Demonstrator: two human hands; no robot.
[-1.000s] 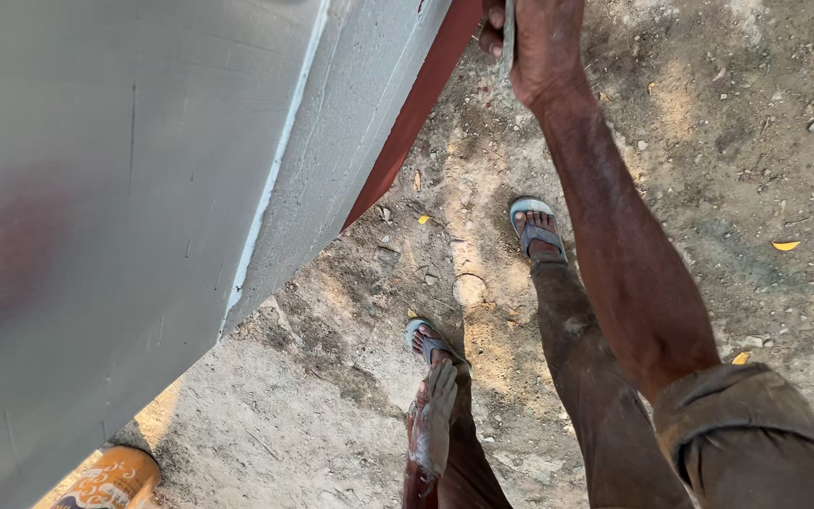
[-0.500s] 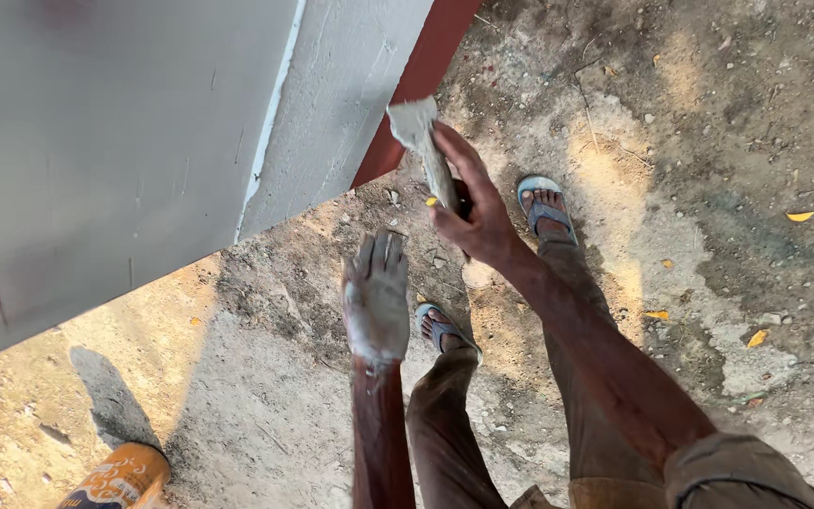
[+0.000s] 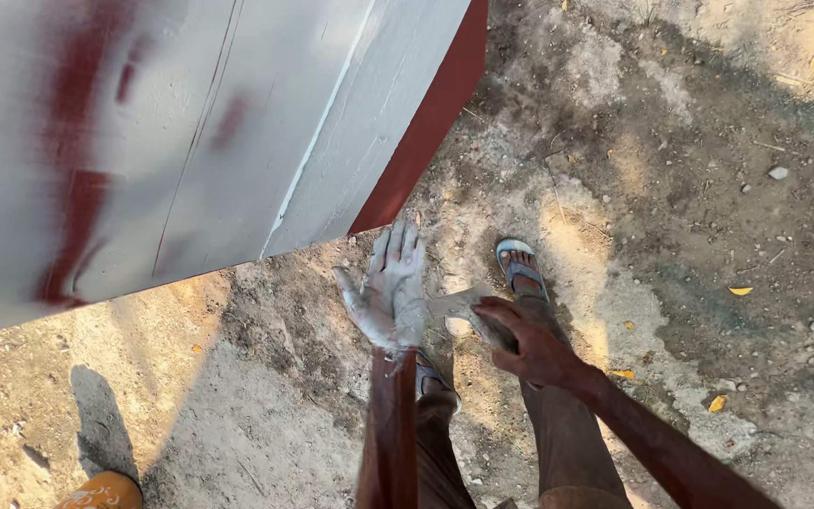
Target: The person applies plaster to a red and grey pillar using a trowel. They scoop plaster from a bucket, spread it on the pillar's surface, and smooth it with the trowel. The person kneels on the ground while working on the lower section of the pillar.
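My left hand (image 3: 390,290) is held flat and open, palm up, coated in pale grey putty. My right hand (image 3: 529,344) grips the handle of a putty knife (image 3: 456,304), whose flat grey blade lies against the left palm's edge. Both hands are low in front of me, above my sandalled feet (image 3: 520,269). The grey-coated wall (image 3: 190,132) with reddish patches rises at the upper left.
A dark red painted band (image 3: 426,123) runs along the wall's edge. Bare sandy ground with small stones and dry leaves spreads to the right. An orange object (image 3: 101,492) sits at the bottom left.
My right hand has come down from the wall with the putty knife and brought its blade onto my raised left palm. The view has tilted down.
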